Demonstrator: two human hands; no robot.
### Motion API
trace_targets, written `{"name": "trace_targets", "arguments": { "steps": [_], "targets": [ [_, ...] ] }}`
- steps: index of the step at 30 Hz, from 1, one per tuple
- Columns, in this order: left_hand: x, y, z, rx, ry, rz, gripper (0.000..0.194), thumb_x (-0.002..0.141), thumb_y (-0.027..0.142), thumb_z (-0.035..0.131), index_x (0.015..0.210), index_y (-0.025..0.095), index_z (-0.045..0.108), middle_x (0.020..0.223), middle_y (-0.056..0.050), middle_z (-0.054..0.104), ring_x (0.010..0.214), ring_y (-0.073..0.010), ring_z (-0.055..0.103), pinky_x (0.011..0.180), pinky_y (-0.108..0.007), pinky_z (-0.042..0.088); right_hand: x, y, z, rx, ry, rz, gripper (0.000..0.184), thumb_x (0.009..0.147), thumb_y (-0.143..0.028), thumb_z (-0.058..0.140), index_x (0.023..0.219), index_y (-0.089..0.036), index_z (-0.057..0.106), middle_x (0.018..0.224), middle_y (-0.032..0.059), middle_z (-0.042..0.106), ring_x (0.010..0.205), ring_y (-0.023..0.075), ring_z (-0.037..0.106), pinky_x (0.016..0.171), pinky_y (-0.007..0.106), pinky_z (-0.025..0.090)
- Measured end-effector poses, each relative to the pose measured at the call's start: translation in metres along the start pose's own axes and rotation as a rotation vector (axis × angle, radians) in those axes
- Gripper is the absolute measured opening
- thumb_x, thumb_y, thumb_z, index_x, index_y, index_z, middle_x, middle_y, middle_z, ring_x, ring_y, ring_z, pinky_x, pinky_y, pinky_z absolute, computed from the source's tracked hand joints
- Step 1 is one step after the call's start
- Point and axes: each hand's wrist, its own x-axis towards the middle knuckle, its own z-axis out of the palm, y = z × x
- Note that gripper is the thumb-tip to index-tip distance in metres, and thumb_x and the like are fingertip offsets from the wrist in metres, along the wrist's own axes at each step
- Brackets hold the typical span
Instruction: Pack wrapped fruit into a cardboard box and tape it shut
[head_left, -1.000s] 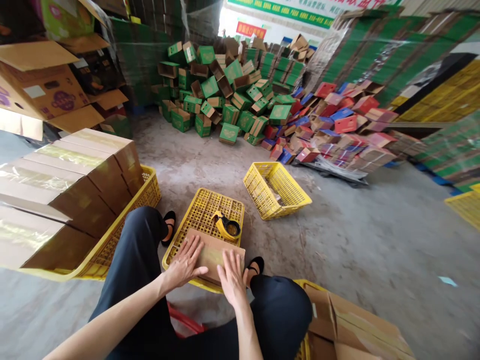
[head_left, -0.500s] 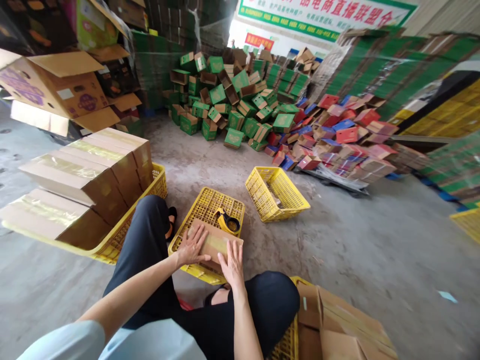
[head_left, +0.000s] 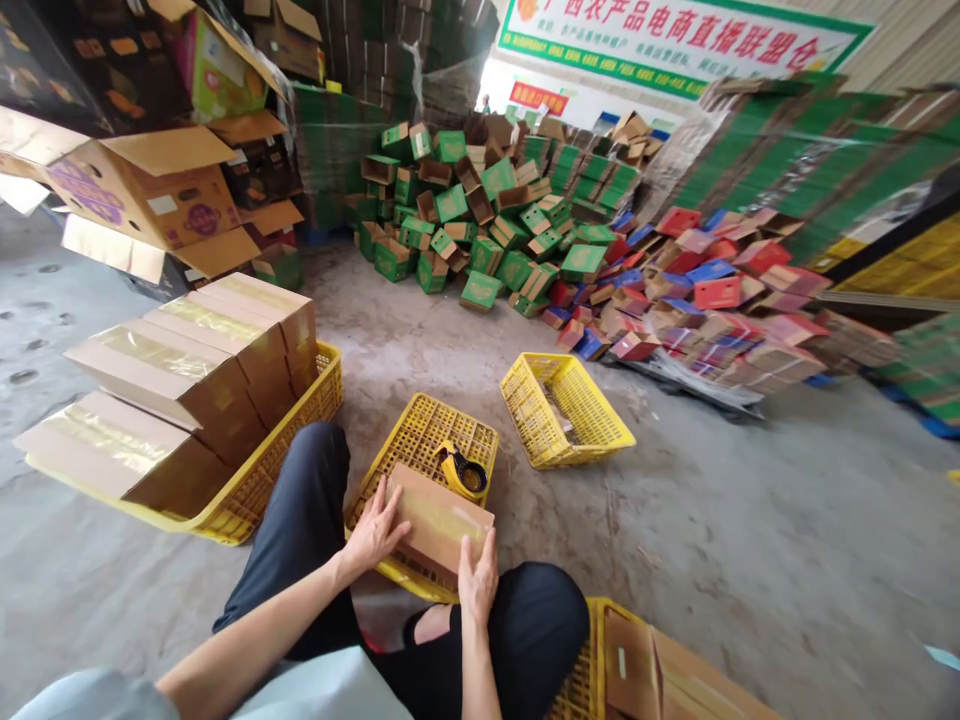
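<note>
A taped cardboard box (head_left: 439,515) lies between my hands on an upturned yellow plastic crate (head_left: 421,425). My left hand (head_left: 375,528) holds the box's left end, its fingertips over the top edge. At the opposite end, my right hand (head_left: 478,578) grips the corner, thumb and fingers around it. Just behind the box, a yellow and black tape dispenser (head_left: 463,470) rests on the crate. Shiny tape runs along the box's top. The undersides of both hands are hidden.
To my left, a yellow crate (head_left: 336,385) holds several taped cardboard boxes (head_left: 202,330). Another yellow crate (head_left: 592,400) stands ahead on the floor. Beside my right knee is a crate with flattened-looking cardboard (head_left: 675,680). Green boxes (head_left: 480,290) and red-blue boxes (head_left: 716,293) are heaped beyond.
My hands have gone from lying flat on the box's top to holding its two ends. The view has shifted slightly, so the surroundings sit lower and further right.
</note>
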Motion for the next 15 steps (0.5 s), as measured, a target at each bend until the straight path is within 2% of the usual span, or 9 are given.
{"name": "trace_targets", "arguments": {
  "steps": [3, 6, 8, 10, 13, 15],
  "targets": [
    [0.012, -0.002, -0.002, 0.011, -0.038, -0.084, 0.072, 0.099, 0.057, 0.050, 0.157, 0.016, 0.041, 0.168, -0.024, 0.024, 0.149, -0.0448, 0.036, 0.115, -0.060, 0.038, 0.003, -0.004, 0.006, 0.019, 0.014, 0.031, 0.106, 0.089, -0.086, 0.030, 0.152, -0.003, 0.047, 0.153, 0.0249, 0.050, 0.141, 0.0366, 0.051, 0.118, 0.048, 0.040],
    [0.019, -0.008, -0.007, 0.067, -0.007, -0.074, 0.070, 0.098, 0.054, 0.052, 0.156, 0.015, 0.043, 0.169, -0.025, 0.021, 0.148, -0.0449, 0.036, 0.114, -0.061, 0.038, 0.005, -0.006, 0.017, 0.016, -0.013, 0.010, 0.102, 0.090, -0.084, 0.035, 0.152, -0.005, 0.049, 0.155, 0.0236, 0.049, 0.142, 0.0361, 0.049, 0.117, 0.046, 0.041],
    [0.020, -0.010, -0.011, 0.145, 0.026, -0.023, 0.070, 0.100, 0.052, 0.051, 0.158, 0.014, 0.038, 0.169, -0.025, 0.018, 0.151, -0.0448, 0.032, 0.115, -0.063, 0.036, 0.006, -0.007, 0.023, -0.034, -0.042, -0.036, 0.103, 0.090, -0.085, 0.032, 0.152, -0.003, 0.049, 0.157, 0.0255, 0.045, 0.144, 0.0376, 0.047, 0.117, 0.048, 0.041],
    [0.020, -0.010, -0.014, 0.235, 0.026, 0.072, 0.072, 0.101, 0.052, 0.048, 0.161, 0.015, 0.033, 0.169, -0.023, 0.021, 0.155, -0.0430, 0.024, 0.118, -0.065, 0.029, 0.005, -0.009, 0.026, -0.156, -0.055, -0.090, 0.104, 0.092, -0.084, 0.025, 0.152, -0.001, 0.048, 0.161, 0.0280, 0.037, 0.149, 0.0411, 0.038, 0.118, 0.054, 0.038],
    [0.020, -0.003, -0.018, 0.317, -0.006, 0.189, 0.080, 0.100, 0.058, 0.047, 0.163, 0.012, 0.028, 0.168, -0.021, 0.025, 0.157, -0.0389, 0.018, 0.123, -0.060, 0.025, -0.002, -0.015, 0.027, -0.410, -0.098, -0.181, 0.094, 0.100, -0.074, 0.017, 0.153, -0.003, 0.047, 0.165, 0.0256, 0.029, 0.154, 0.0431, 0.025, 0.119, 0.065, 0.028],
    [0.021, 0.003, -0.018, 0.340, -0.018, 0.202, 0.085, 0.098, 0.062, 0.048, 0.162, 0.009, 0.028, 0.168, -0.023, 0.024, 0.157, -0.0397, 0.018, 0.123, -0.058, 0.026, -0.008, -0.021, 0.027, -0.533, -0.149, -0.250, 0.086, 0.103, -0.066, 0.015, 0.156, -0.004, 0.043, 0.165, 0.0243, 0.031, 0.154, 0.0419, 0.026, 0.119, 0.068, 0.024]
  ]
}}
